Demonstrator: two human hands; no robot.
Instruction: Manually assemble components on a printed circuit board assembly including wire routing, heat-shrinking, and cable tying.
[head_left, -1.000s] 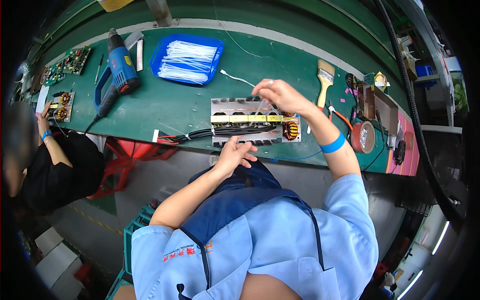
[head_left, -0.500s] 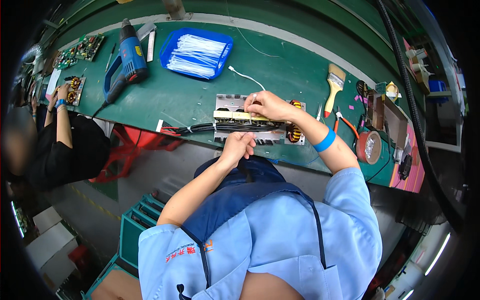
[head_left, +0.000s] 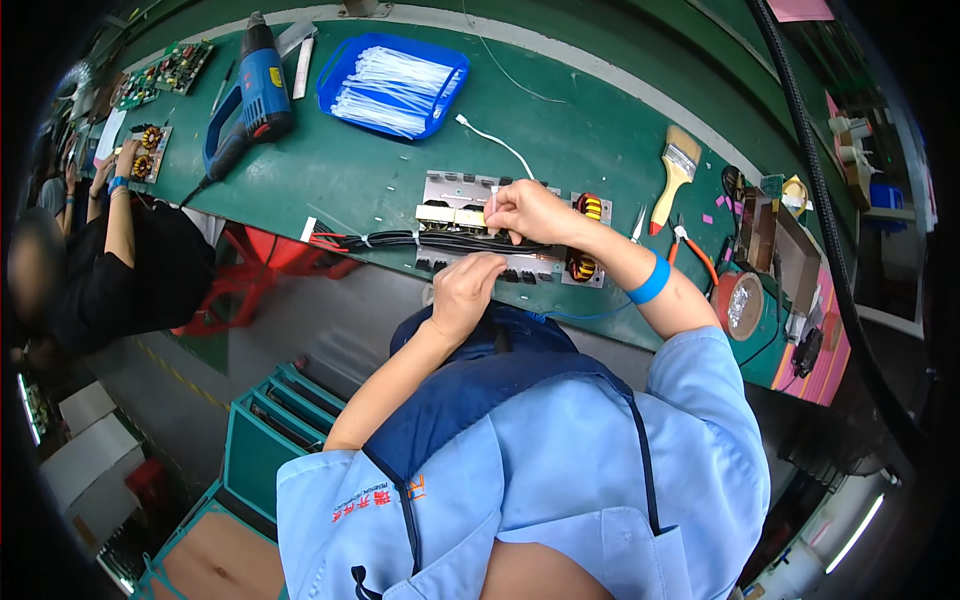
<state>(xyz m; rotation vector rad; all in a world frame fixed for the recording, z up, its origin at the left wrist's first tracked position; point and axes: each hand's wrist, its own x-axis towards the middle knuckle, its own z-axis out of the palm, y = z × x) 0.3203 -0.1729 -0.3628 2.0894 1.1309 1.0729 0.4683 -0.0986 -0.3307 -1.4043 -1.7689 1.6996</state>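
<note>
A circuit-board assembly on a grey metal plate (head_left: 437, 188) lies at the bench's near edge, with yellow-topped transformers (head_left: 433, 215) in a row and two yellow-and-red wound coils (head_left: 583, 264) at its right. A black cable bundle (head_left: 400, 240) runs along it, bound with white ties, to a white connector (head_left: 309, 230) at the left. Over the transformers my right hand (head_left: 533, 213) pinches a thin white strip, apparently a cable tie (head_left: 493, 197). My left hand (head_left: 466, 293) is closed at the plate's near edge, just below the bundle; what its fingertips hold is hidden.
Beyond the assembly sit a blue tray (head_left: 323, 92) of white cable ties, a loose white cable (head_left: 490, 136) and a heat gun (head_left: 265, 90). Rightward lie a paintbrush (head_left: 672, 185), pliers (head_left: 695, 245) and a tape roll (head_left: 738, 305). A co-worker (head_left: 125, 240) handles another board at left.
My left hand has moved up against the assembly's near edge, its fingers now closed together. My right hand has shifted slightly, fingertips lower toward the cable bundle. The view has tilted a little.
</note>
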